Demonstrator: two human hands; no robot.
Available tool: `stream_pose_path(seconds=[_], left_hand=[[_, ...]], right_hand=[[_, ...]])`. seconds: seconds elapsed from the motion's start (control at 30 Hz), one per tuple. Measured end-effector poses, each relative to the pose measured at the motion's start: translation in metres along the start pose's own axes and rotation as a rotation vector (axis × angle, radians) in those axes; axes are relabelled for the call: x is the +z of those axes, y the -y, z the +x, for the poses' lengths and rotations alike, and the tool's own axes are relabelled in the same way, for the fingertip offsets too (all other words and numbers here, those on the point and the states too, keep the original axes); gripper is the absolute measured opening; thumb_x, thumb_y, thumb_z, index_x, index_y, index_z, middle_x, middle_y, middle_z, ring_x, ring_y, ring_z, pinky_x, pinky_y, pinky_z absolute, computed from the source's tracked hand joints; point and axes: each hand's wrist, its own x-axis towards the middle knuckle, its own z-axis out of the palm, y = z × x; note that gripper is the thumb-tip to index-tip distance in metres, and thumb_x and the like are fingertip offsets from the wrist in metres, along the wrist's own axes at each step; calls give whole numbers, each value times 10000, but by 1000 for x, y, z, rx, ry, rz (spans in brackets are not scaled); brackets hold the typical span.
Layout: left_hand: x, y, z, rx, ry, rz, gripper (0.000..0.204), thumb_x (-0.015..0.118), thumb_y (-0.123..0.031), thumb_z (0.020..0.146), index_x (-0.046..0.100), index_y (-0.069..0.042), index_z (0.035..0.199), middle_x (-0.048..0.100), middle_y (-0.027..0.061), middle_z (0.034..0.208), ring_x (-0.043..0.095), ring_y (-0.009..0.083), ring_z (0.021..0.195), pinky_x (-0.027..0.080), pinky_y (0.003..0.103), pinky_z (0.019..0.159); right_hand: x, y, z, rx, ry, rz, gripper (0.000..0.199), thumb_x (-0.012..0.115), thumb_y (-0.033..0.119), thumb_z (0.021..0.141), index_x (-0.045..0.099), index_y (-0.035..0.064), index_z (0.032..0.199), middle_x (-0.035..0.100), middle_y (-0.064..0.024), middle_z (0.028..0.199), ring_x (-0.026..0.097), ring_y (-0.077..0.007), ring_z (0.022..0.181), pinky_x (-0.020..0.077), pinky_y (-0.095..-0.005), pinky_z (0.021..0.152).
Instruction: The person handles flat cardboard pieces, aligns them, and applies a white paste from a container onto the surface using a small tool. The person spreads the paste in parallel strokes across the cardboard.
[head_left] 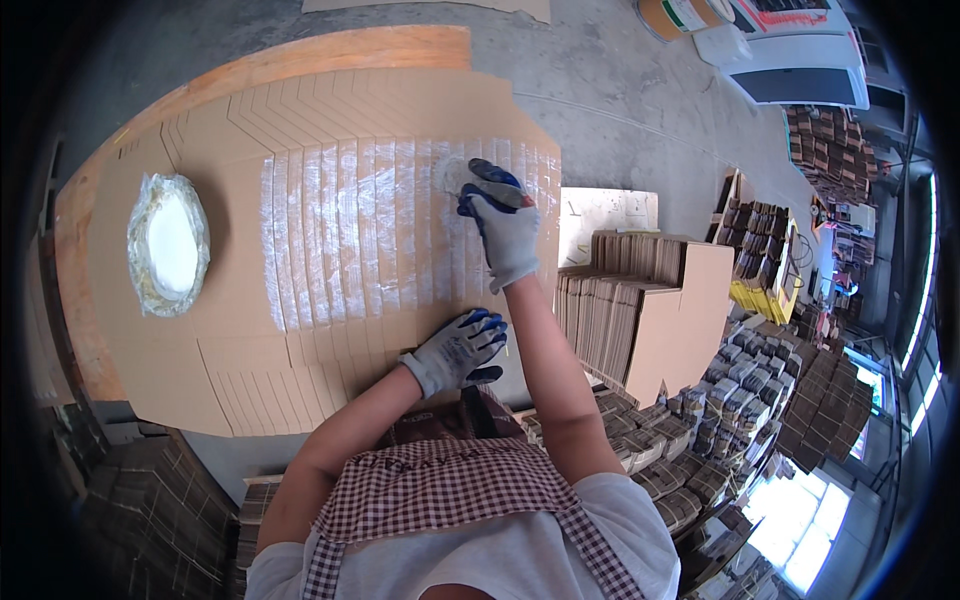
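Observation:
Overlapping flat cardboard sheets [300,360] are fanned out across a wooden board, their stepped edges in parallel rows. A band of wet, whitish glue [350,230] coats the middle strips. Over its right end, my right hand [505,225], in a grey glove with blue fingers, is closed on a pale, pad-like thing [453,177], mostly hidden by the fingers. My left hand [460,350], gloved alike, rests with fingers stretched at the sheets' near edge, holding nothing. A plastic-wrapped bowl [143,255] of white paste [174,245] sits on the cardboard at the left.
Right of the board stands a stack of folded cardboard [640,310], beside a pale panel [610,210]. Bundled cardboard piles [710,400] fill the area farther right. A wooden board edge [420,45] shows behind the sheets, and a brown drum [680,18] stands far back.

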Motion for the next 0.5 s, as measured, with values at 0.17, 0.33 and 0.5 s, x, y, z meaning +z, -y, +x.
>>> stream_pose_path(seconds=[0.17,0.33,0.5], left_hand=[[0,0,-2,-4,-31,26,615,498,-555,974,579,-43,1305,550,145,1381,497,308,1308,336,477,1159],[-2,0,0,-10,32,0,611,495,-558,973,586,-56,1309,543,142,1398,490,303,1320,326,481,1164],[4,1,-1,15,-48,13,585,503,-538,971,613,-45,1267,557,137,1370,486,305,1313,317,482,1163]], right_hand=[[-5,-1,9,-311,-172,-622,369,767,80,819,667,28,1171,682,-115,1063,679,-222,959,549,-326,814],[15,1,15,-347,-210,-553,367,794,62,783,669,30,1127,665,-122,1053,672,-272,967,541,-350,845],[4,-1,42,-309,-309,-778,373,790,222,830,653,37,1124,654,-164,1055,653,-352,961,527,-406,814]])
